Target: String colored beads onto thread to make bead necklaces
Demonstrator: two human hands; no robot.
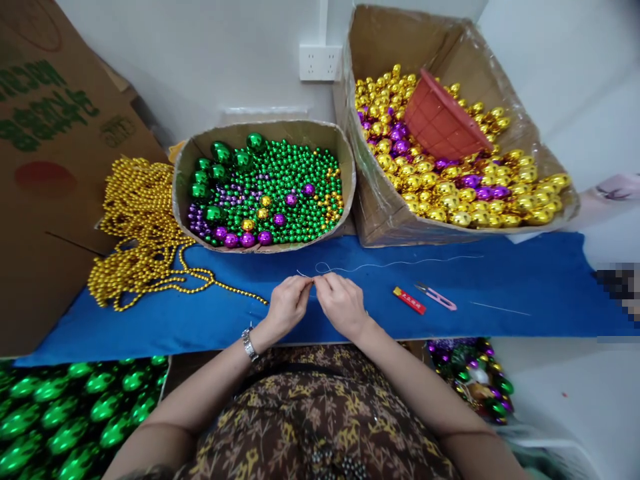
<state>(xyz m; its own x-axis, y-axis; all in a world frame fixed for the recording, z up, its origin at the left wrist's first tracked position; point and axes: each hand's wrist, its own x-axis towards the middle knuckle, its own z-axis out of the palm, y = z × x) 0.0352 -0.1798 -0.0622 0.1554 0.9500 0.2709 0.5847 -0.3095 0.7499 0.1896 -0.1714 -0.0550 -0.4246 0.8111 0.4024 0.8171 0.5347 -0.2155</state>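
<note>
My left hand (pixel 290 303) and my right hand (pixel 343 303) meet fingertip to fingertip above the blue cloth, both closed in a pinch on a thin pale thread (pixel 400 267). A short end sticks up by the left fingers. From the right fingers the thread makes a small loop and trails off to the right. What lies between the fingertips is too small to make out. A gold bead strand (pixel 235 289) runs from a heap of gold bead strands (pixel 137 207) and ends near my left hand. Pink thread snips (pixel 440 298) and a red packet (pixel 410 301) lie to the right.
A low carton (pixel 265 250) holds green, purple and gold beads. The taller carton (pixel 373 223) holds gold and purple beads and a red basket (pixel 445 120). A needle-like piece (pixel 500 308) lies on the blue cloth (pixel 550 280). Large green balls (pixel 65 420) sit below left.
</note>
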